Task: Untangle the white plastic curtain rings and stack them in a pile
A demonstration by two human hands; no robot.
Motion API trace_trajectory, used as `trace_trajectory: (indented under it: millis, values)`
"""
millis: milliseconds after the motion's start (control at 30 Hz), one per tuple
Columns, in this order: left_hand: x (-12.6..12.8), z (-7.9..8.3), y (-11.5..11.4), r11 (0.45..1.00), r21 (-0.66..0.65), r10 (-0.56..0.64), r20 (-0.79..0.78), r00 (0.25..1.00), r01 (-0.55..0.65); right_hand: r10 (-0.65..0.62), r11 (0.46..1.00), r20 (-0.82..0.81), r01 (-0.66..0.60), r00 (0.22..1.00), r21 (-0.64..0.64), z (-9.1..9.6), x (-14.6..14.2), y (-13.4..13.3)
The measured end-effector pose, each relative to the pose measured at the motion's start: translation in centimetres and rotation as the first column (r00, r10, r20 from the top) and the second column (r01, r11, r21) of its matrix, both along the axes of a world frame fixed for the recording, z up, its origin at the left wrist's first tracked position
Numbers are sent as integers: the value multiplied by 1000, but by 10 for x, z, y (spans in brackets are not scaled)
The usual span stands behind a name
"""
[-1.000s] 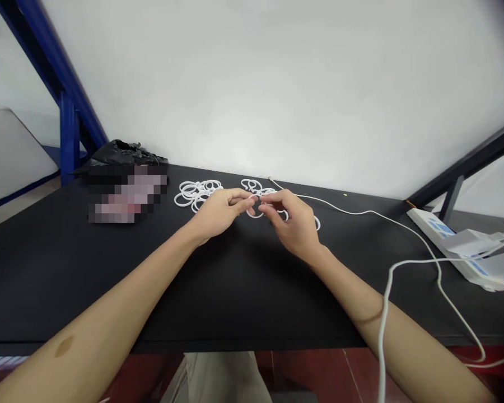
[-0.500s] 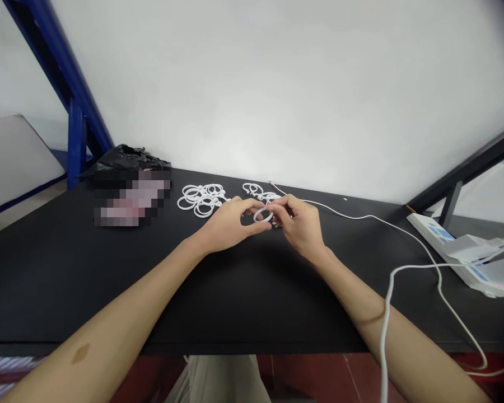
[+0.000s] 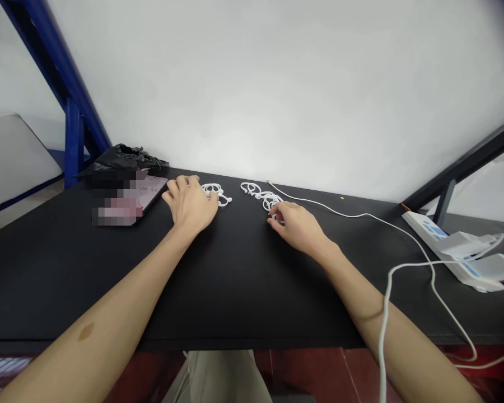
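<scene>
Carefully, with your left hand (image 3: 191, 204) flat and open on the left rings (image 3: 218, 193), let your right hand (image 3: 296, 225), its curled fingertips' grip unclear, isolate one ring from the right cluster (image 3: 257, 192).

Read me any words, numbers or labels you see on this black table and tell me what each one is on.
Pinkish sheet by the left hand: faint digits, too small to read; the rest is blurred.
White power strip: blue markings, too small to read.
Nothing else bears text.
</scene>
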State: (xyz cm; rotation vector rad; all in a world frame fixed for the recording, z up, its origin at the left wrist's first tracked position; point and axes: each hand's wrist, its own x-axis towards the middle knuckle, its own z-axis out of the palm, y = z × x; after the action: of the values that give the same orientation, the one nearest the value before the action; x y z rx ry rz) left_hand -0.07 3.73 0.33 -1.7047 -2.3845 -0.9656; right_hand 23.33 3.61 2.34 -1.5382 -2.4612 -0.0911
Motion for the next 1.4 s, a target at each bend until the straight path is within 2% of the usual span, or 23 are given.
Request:
trace_trajectory:
  millis: [100,167,233,300,367,433,533,633,733,933,1000,1033,1100,1167,1233,1300,1400]
  values:
    - [9,2,-6,986,122,-107,-71,992,115,9,990,-82,3,997,140,2,-3,-3]
    - [15,4,-10,947,161,-263,-114,958,279,54,975,-168,-16,984,220,3,-5,-4]
    - [21,4,-14,853,160,-479,-143,866,498,179,958,-222,-118,959,261,4,-7,-6]
    - [25,3,-16,714,122,-675,-144,724,689,324,927,-239,-256,915,274,4,-9,-8]
    - [27,2,-17,609,69,-782,-116,613,790,430,889,-244,-361,869,283,3,-10,-9]
    - [27,1,-17,573,31,-815,-85,573,819,489,860,-257,-411,834,303,2,-12,-10]
    - [26,3,-17,589,39,-805,-59,590,807,491,861,-319,-399,810,315,1,-15,-12]
    - [25,4,-17,606,57,-794,-19,608,793,399,913,-401,-317,825,257,-1,-16,-12]
    - [27,4,-17,596,51,-803,16,596,802,313,949,-475,-253,823,187,-5,-17,-9]
    - [30,4,-18,581,82,-814,71,577,809,254,967,-617,-211,745,143,-8,-19,-5]
    - [29,5,-17,600,121,-800,72,596,791,207,978,-628,-181,750,106,-8,-17,-2]
    - [28,5,-16,628,144,-777,63,626,765,177,984,-615,-151,769,95,-9,-15,0]
    - [24,5,-13,730,183,-674,33,738,659,112,992,-525,-67,844,104,-11,-9,6]
    - [17,5,-8,855,195,-491,3,871,482,41,988,-362,16,931,153,-15,-1,13]
    - [9,3,-3,944,155,-293,-13,956,292,-9,984,-207,45,978,174,-19,5,20]
    - [2,2,0,983,90,-161,-26,987,162,-27,987,-100,42,995,158,-23,10,24]
    - [-1,-1,0,991,54,-117,-60,991,121,-12,989,-40,18,999,147,-25,11,26]
